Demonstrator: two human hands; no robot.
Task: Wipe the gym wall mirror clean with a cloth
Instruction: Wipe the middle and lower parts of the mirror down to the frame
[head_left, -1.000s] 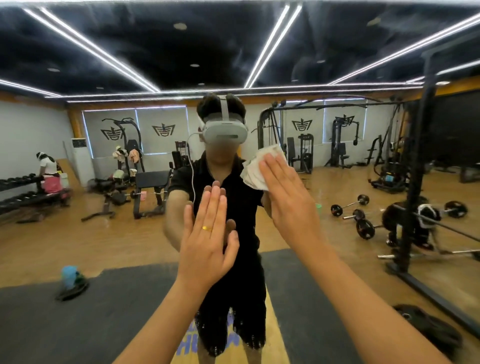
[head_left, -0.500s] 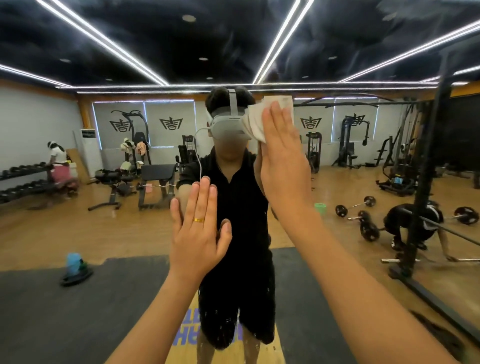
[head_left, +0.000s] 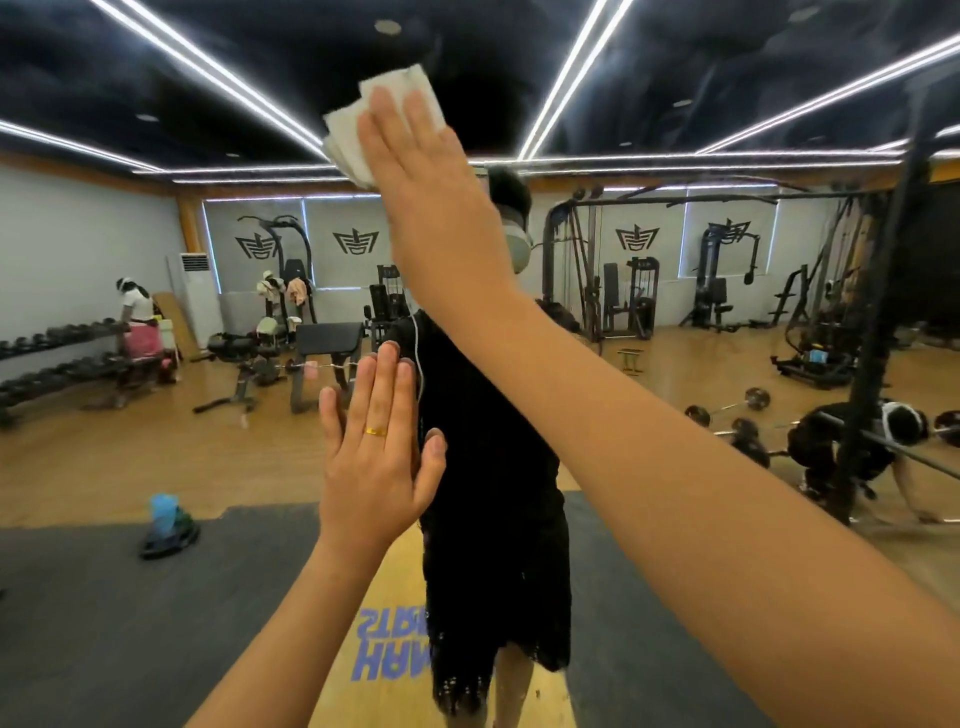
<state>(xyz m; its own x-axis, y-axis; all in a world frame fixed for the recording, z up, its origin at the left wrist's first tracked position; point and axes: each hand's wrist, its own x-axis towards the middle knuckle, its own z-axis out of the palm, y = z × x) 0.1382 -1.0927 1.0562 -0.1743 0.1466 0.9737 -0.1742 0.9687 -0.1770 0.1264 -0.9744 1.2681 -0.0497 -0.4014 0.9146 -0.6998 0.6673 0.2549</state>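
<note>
Right hand (head_left: 415, 171) presses the cloth (head_left: 353, 130) high on the mirror (head_left: 675, 358); left hand (head_left: 374, 457) lies flat lower, both straight-fingered; right forearm (head_left: 623, 415) crosses the reflected person (head_left: 493, 493).

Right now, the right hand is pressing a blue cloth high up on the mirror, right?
Not quite. The cloth is white, not blue. The head view shows the right hand pressing it high up on the mirror, just as you said.
</note>
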